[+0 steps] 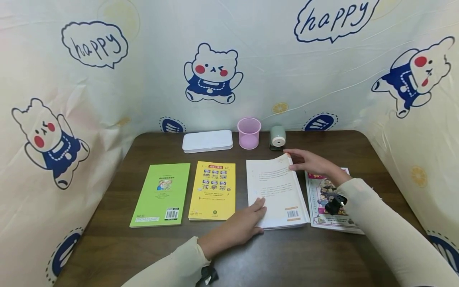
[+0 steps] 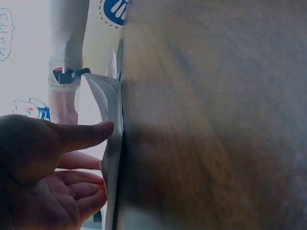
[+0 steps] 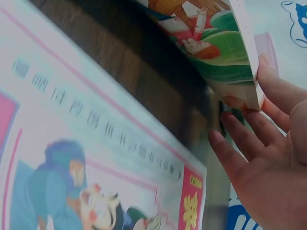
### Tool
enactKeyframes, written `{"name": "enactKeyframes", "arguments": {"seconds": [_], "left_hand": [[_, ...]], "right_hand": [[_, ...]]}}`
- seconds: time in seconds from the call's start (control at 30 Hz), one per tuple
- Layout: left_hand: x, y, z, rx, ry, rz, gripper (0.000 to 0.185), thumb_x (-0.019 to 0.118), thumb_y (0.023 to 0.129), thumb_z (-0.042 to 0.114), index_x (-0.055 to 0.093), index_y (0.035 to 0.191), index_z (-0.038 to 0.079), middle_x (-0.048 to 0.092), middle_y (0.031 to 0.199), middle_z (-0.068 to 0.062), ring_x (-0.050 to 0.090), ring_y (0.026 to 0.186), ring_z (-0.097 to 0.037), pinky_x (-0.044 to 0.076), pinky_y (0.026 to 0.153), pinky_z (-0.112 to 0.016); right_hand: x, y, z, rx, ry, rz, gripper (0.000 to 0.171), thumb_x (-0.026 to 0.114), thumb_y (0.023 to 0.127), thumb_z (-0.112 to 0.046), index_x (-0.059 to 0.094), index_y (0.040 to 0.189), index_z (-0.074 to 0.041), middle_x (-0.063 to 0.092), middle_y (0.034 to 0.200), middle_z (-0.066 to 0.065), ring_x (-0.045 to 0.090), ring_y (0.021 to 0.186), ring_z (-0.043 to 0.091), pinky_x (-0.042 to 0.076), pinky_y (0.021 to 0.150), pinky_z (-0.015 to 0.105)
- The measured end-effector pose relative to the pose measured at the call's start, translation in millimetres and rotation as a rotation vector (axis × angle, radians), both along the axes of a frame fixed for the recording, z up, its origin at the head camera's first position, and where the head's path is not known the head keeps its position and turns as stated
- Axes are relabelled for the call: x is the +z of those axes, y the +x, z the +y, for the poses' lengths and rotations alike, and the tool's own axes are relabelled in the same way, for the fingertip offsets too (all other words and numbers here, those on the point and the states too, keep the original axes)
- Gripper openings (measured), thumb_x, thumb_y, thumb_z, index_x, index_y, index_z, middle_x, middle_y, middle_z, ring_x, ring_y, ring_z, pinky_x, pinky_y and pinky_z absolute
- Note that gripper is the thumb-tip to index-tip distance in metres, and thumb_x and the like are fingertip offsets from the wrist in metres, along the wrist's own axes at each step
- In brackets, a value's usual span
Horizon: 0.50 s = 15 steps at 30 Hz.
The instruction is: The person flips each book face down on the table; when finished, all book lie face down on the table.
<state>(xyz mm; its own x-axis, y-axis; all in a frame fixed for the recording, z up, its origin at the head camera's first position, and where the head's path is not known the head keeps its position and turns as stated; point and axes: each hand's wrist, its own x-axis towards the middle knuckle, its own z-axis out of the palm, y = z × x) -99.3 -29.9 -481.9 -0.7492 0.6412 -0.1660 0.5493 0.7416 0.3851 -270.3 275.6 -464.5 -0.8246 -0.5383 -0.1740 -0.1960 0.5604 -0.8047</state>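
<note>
A white book (image 1: 272,187) lies back cover up, its barcode at the lower right. My left hand (image 1: 240,223) rests on its lower left edge, fingers fairly straight on the cover; in the left wrist view the thumb (image 2: 91,135) lies against the book's page edge (image 2: 112,103). At the top right corner my right hand (image 1: 312,162) pinches the book, and that corner curves upward. In the right wrist view, the raised part's underside shows a colourful picture (image 3: 216,62). Partly under the right forearm lies a book with a cartoon cover (image 1: 320,203).
Left of the white book lie a yellow book (image 1: 213,191) and a green book (image 1: 159,199). Along the back of the brown table (image 1: 118,239) stand a white flat case (image 1: 208,141), a pink cup (image 1: 249,133) and a small green cylindrical object (image 1: 277,136). A printed cloth hangs behind.
</note>
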Motion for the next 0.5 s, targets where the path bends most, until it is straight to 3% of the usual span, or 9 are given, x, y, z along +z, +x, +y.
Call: {"name": "enactKeyframes", "arguments": {"seconds": [0.5], "left_hand": [[-2.5, -0.8, 6, -0.05, -0.062, 0.141, 0.063, 0.071, 0.099, 0.03, 0.049, 0.154, 0.008, 0.03, 0.169, -0.007, 0.026, 0.156, -0.018, 0.039, 0.118, -0.035]], "right_hand": [[-5.0, -5.2, 13, -0.014, 0.087, -0.066, 0.071, 0.07, 0.099, -0.017, 0.035, 0.158, 0.003, 0.052, 0.149, 0.027, 0.05, 0.137, 0.045, 0.04, 0.113, 0.062]]}}
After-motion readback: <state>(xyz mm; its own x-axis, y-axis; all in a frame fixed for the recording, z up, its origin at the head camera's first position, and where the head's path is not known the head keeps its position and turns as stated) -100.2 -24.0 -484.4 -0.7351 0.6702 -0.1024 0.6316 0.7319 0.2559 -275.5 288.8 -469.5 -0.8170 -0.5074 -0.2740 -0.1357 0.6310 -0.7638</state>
